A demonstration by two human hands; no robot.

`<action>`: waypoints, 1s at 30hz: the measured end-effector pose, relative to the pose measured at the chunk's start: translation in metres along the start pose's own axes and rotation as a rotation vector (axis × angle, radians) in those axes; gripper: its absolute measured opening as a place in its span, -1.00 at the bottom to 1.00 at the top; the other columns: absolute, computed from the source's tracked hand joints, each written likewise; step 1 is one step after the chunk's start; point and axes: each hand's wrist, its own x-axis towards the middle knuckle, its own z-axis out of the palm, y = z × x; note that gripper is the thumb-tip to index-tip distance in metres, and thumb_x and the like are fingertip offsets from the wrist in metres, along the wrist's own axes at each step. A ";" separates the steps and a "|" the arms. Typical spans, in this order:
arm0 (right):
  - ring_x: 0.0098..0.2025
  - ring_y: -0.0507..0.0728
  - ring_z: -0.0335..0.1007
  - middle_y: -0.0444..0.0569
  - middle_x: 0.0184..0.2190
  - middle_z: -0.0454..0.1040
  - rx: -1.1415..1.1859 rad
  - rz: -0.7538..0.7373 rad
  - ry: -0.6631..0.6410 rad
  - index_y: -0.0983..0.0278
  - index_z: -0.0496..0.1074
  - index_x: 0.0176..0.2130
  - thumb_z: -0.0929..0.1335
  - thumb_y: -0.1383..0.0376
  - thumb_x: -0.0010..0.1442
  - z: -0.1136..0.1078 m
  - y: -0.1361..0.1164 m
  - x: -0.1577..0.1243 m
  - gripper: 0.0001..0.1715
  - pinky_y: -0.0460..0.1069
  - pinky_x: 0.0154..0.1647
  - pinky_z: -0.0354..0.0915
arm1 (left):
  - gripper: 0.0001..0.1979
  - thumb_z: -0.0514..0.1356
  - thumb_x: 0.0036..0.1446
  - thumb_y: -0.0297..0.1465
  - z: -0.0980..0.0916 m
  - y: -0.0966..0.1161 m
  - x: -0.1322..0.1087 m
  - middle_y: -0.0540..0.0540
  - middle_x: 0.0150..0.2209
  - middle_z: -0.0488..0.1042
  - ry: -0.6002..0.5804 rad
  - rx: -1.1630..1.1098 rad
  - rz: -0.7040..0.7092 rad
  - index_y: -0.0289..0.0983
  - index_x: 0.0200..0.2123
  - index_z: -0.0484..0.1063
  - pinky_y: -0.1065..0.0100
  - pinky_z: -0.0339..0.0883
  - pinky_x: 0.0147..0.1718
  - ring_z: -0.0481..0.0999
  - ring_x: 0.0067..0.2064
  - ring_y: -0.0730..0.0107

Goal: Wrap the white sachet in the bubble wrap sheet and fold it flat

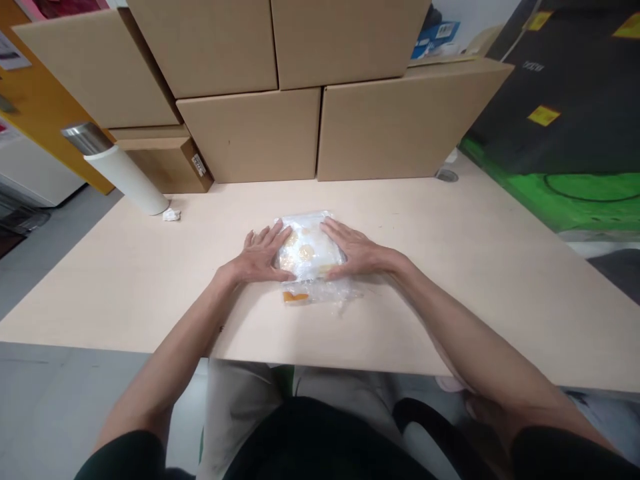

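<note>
On the table in front of me lies a flat package in clear, crinkled plastic wrap, whitish with pale yellow round patches. A loose flap of the wrap, with an orange-brown strip, sticks out toward me. My left hand rests against the package's left side, fingers spread and thumb at the near edge. Opposite it, my right hand touches the right side, fingers stretched over the far corner and thumb near the front. Both hands are open, lying on the edges of the package. Its underside is hidden.
Stacked cardboard boxes line the table's back edge. A white bottle with a steel cap stands at the back left beside a crumpled white scrap. A small round clear object sits at the back right. The table's front edge runs by my lap.
</note>
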 end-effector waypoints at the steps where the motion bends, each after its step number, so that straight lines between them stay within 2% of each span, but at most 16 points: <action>1: 0.48 0.40 -0.60 0.04 0.48 -0.53 -0.001 -0.005 0.008 0.17 -0.41 0.46 0.41 -0.32 -0.07 0.001 0.000 0.000 0.51 0.28 0.44 -0.36 | 0.16 0.19 -0.01 0.20 0.003 0.000 0.001 -0.18 0.47 -0.47 0.008 0.001 0.002 -0.09 0.46 -0.35 -0.26 -0.48 0.32 -0.38 0.45 -0.26; 6: 0.48 0.41 -0.60 0.06 0.48 -0.53 0.015 -0.042 0.006 0.15 -0.45 0.45 0.42 -0.29 -0.06 0.001 0.005 -0.004 0.50 0.30 0.43 -0.37 | 0.15 0.20 0.02 0.15 0.012 -0.001 0.002 -0.20 0.47 -0.50 0.032 -0.001 -0.008 -0.14 0.45 -0.38 -0.23 -0.48 0.33 -0.40 0.46 -0.20; 11: 0.48 0.39 -0.58 0.10 0.48 -0.52 -0.007 -0.042 0.002 0.17 -0.43 0.46 0.43 -0.27 -0.04 0.002 0.008 -0.008 0.48 0.31 0.43 -0.37 | 0.16 0.24 0.01 0.11 0.015 -0.001 0.003 -0.22 0.47 -0.47 0.064 -0.015 0.010 -0.16 0.46 -0.35 -0.26 -0.47 0.32 -0.40 0.45 -0.25; 14: 0.48 0.41 -0.51 0.10 0.49 -0.46 -0.025 -0.026 0.036 0.15 -0.39 0.46 0.42 -0.26 -0.02 0.005 0.006 -0.010 0.44 0.34 0.42 -0.30 | 0.15 0.27 0.00 0.09 0.019 0.002 -0.001 -0.25 0.47 -0.46 0.139 0.002 0.014 -0.20 0.46 -0.29 -0.26 -0.49 0.32 -0.44 0.45 -0.27; 17: 0.48 0.45 -0.46 0.08 0.49 -0.40 -0.059 -0.008 0.057 0.14 -0.36 0.46 0.40 -0.26 0.02 0.004 0.005 -0.015 0.38 0.37 0.41 -0.28 | -0.05 0.21 0.14 0.01 0.023 0.005 -0.008 -0.21 0.48 -0.39 0.227 0.054 0.120 -0.14 0.45 -0.16 -0.21 -0.52 0.33 -0.40 0.46 -0.17; 20: 0.48 0.47 -0.49 0.08 0.49 -0.39 -0.079 -0.030 0.031 0.16 -0.34 0.46 0.39 -0.28 0.01 -0.001 0.006 -0.021 0.39 0.37 0.42 -0.32 | -0.23 0.11 0.26 -0.05 0.025 0.005 -0.012 -0.15 0.48 -0.26 0.230 0.081 0.227 -0.07 0.43 -0.09 -0.15 -0.48 0.35 -0.28 0.47 -0.04; 22: 0.47 0.47 -0.51 0.08 0.49 -0.42 -0.063 -0.055 -0.002 0.18 -0.36 0.46 0.40 -0.31 -0.03 -0.004 0.009 -0.023 0.44 0.35 0.43 -0.33 | -0.20 0.09 0.26 0.01 0.025 0.005 -0.013 -0.15 0.48 -0.26 0.210 0.068 0.243 -0.06 0.44 -0.13 -0.17 -0.44 0.35 -0.25 0.47 -0.06; 25: 0.48 0.46 -0.53 0.09 0.49 -0.48 -0.032 -0.071 -0.042 0.21 -0.41 0.46 0.39 -0.35 -0.06 -0.003 0.015 -0.022 0.51 0.32 0.43 -0.34 | -0.04 0.12 0.14 0.16 0.023 0.006 -0.012 -0.17 0.48 -0.30 0.165 0.046 0.234 -0.05 0.45 -0.20 -0.23 -0.44 0.34 -0.26 0.46 -0.15; 30: 0.47 0.47 -0.54 0.06 0.49 -0.49 -0.019 -0.084 -0.011 0.14 -0.47 0.45 0.37 -0.36 -0.04 0.005 0.023 -0.022 0.48 0.36 0.42 -0.39 | 0.08 0.13 0.02 0.26 0.024 0.010 -0.010 -0.19 0.48 -0.33 0.132 0.067 0.189 -0.07 0.45 -0.23 -0.26 -0.49 0.32 -0.28 0.46 -0.18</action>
